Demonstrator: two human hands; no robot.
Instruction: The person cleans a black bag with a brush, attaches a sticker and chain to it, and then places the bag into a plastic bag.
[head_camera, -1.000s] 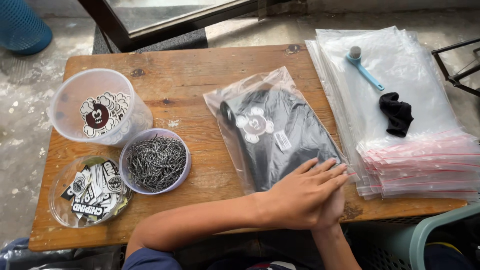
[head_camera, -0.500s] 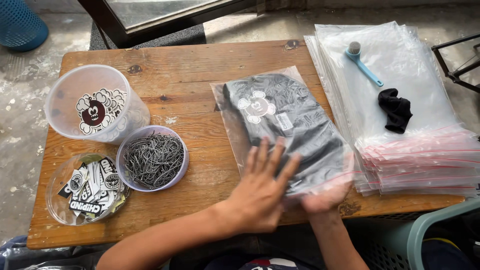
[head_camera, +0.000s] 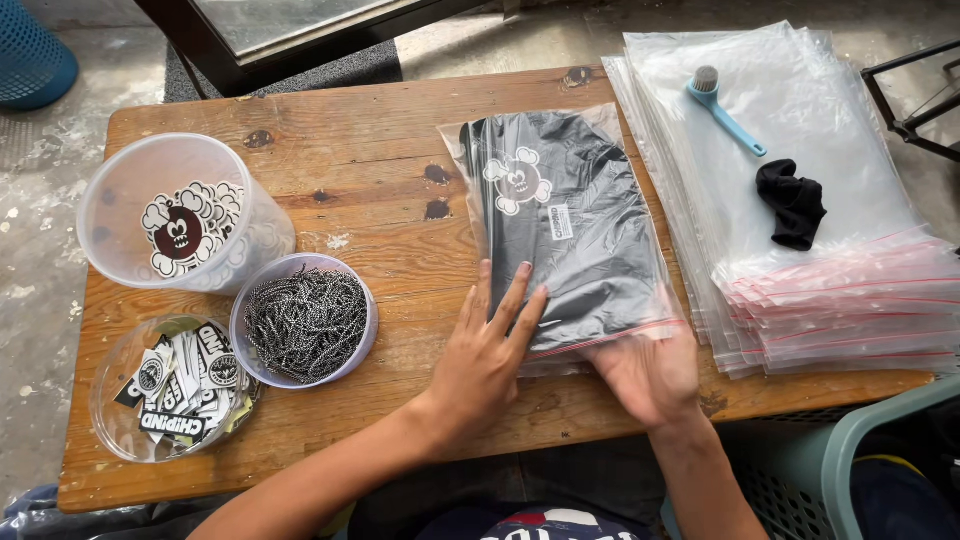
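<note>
Head view: left hand (head_camera: 487, 355) shifted onto bag (head_camera: 572, 235) edge, fingers spread flat; right hand (head_camera: 650, 375) blurred, fingers unclear, now sliding along seal.

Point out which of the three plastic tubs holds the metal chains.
The middle tub, nearest the left hand: it holds dark metal chains, whereas the tall tub and the flat tub hold printed stickers.

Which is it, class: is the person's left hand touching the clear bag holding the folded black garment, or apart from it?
Touching. The head view shows the left hand lying flat, its fingertips pressed onto the near edge of the clear bag.
</note>
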